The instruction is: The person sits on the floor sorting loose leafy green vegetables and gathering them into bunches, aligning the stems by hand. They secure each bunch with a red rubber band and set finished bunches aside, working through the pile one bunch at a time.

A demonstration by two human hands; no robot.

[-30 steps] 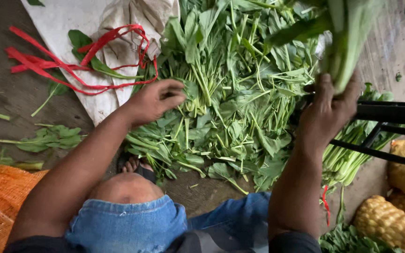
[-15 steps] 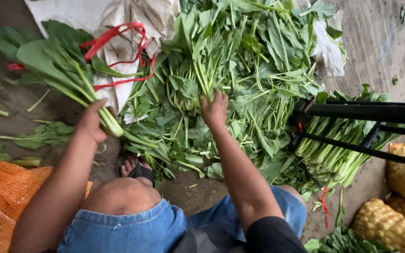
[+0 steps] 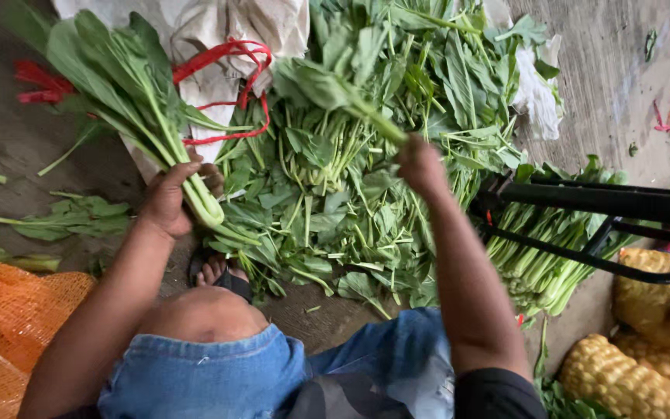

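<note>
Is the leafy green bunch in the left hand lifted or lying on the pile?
Lifted: the left hand grips the leafy green bunch by its stalks, leaves raised.

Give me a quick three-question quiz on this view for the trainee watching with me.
1. True or false: the left hand holds a bunch of greens by the stems.
2. What does the right hand lift from the pile? A) an orange mesh sack B) a single leafy stalk C) a red cord
3. Fill in: the black metal frame stands to the person's ____ side, over stacked greens.

Key: 1 true; 2 B, the stalk; 3 right.
</note>
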